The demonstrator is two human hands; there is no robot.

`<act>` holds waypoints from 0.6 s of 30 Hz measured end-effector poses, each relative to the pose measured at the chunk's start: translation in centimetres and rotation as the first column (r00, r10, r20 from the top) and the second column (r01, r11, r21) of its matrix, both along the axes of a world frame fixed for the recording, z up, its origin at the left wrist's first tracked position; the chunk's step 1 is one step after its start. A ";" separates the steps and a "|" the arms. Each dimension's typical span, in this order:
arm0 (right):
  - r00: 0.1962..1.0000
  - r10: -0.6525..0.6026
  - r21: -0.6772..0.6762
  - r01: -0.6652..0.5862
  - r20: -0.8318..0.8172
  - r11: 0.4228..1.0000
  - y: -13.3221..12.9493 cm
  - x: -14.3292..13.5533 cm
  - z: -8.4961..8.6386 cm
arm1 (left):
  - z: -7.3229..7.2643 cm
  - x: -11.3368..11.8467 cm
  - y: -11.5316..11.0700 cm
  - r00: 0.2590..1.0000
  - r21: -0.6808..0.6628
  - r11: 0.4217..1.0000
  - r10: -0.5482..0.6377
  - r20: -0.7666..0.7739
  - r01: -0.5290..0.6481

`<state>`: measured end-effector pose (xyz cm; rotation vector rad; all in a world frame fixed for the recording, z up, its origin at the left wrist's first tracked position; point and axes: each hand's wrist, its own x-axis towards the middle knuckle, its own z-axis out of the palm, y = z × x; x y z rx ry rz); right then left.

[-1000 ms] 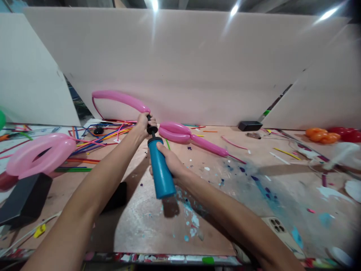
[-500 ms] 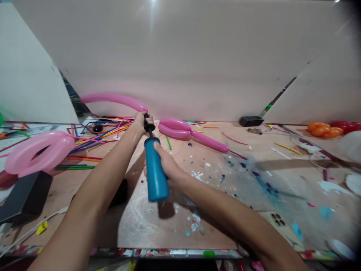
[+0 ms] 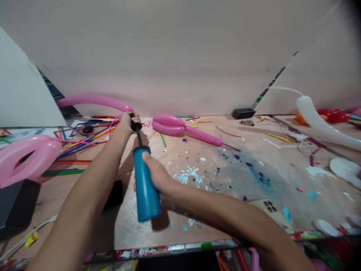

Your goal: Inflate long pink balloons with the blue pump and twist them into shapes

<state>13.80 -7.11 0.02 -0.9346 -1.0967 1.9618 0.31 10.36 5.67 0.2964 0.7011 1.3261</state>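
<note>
My left hand is wrapped round the black end of a blue hand pump, where one end of a long pink balloon meets it. That balloon stretches off to the left along the white panel. Lower down, my right hand grips the blue barrel, its thumb near the black collar; the other fingers are mostly hidden behind it. A black rod shows between collar and handle. To the right of my left hand, a twisted pink balloon lies on the table with a thin uninflated tip.
Uninflated balloons, a looped pink balloon and a dark box are at left. A phone lies near the front right edge. A black block and a white balloon are farther right. White panels stand behind.
The barrel has moved down from the handle, so more black rod shows. The view has shifted right, and a long white balloon has come into view at right.
</note>
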 end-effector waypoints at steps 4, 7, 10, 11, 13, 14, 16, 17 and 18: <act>0.991 0.007 -0.005 -0.006 0.136 1.000 0.6 -0.1 -0.2 | -0.4 -1.0 -0.2 1.000 0.001 1.000 -0.006 0.005 0.006; 0.993 0.000 -0.063 0.007 0.117 0.998 3.7 1.0 0.8 | -1.4 1.4 -1.4 1.000 0.022 0.999 -0.025 -0.011 0.025; 0.998 -0.042 -0.129 0.049 0.057 0.990 5.5 1.7 1.9 | -2.3 3.8 -2.2 0.996 -0.011 0.996 -0.084 -0.030 0.084; 0.998 -0.043 -0.160 0.049 0.040 0.986 5.5 1.8 2.2 | -2.4 4.1 -2.2 0.995 -0.022 0.996 -0.090 -0.032 0.089; 1.000 -0.029 -0.206 0.027 -0.003 0.978 4.5 1.6 2.7 | -2.0 3.7 -1.8 0.996 -0.036 0.996 -0.082 -0.034 0.081; 1.000 -0.023 -0.215 0.017 -0.021 0.976 3.7 1.4 2.9 | -1.5 3.1 -1.3 0.997 -0.041 0.997 -0.071 -0.036 0.070; 0.999 0.010 -0.223 -0.018 -0.035 0.975 1.8 1.0 3.1 | -0.3 1.5 -0.4 0.999 -0.031 0.999 -0.030 -0.031 0.029; 0.999 0.023 -0.213 -0.030 -0.032 0.977 0.8 0.8 3.1 | 0.4 0.6 0.0 1.000 -0.021 1.000 -0.007 -0.025 0.007; 0.999 0.035 -0.193 -0.040 -0.028 0.980 -0.1 0.7 3.0 | 0.9 -0.3 0.3 1.000 -0.010 1.000 0.012 -0.016 -0.012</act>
